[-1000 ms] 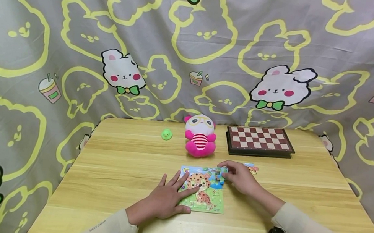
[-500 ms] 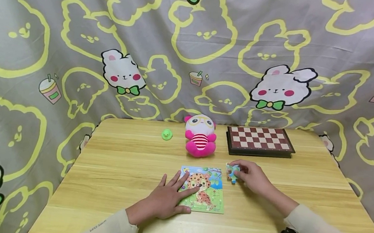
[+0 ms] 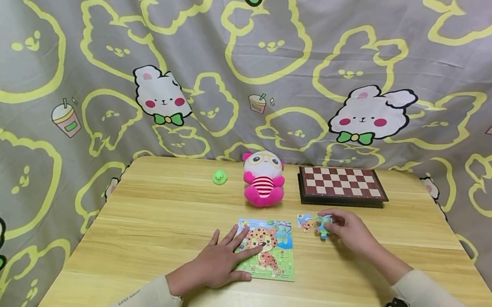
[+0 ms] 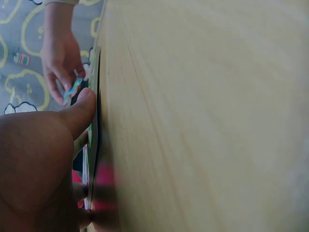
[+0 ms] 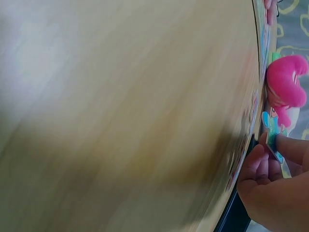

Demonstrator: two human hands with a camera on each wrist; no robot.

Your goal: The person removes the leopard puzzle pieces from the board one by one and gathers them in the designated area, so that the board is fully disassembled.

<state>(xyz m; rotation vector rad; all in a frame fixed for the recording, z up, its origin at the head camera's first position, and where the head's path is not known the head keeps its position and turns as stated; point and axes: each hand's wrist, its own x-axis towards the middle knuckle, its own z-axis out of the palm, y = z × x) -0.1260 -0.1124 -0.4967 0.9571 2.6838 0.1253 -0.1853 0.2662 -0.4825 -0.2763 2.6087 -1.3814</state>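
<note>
My left hand (image 3: 220, 262) lies with spread fingers over the left part of a square leopard jigsaw puzzle (image 3: 281, 264); its thumb rests at the lower edge. Out to the right of the puzzle, my right hand (image 3: 351, 231) pinches a blue-green puzzle piece (image 3: 324, 227) between thumb and fingers. The right wrist view has this puzzle piece (image 5: 272, 133) tilted up above the tabletop. Close by its left side, a loose piece (image 3: 305, 222) with blue and leopard print lies on the table. In the left wrist view, the left thumb (image 4: 82, 108) presses along the puzzle's edge.
Behind the puzzle sits a pink plush panda (image 3: 263, 181), with a small green duck toy (image 3: 219, 177) to its left. A folded chessboard box (image 3: 342, 185) stands at the back right, beyond my right hand. A patterned curtain (image 3: 211, 134) closes off the table's far side.
My right hand has drawn the blue-green puzzle piece rightward, from the puzzle's upper right corner to over the loose pieces. The left hand has stayed in place.
</note>
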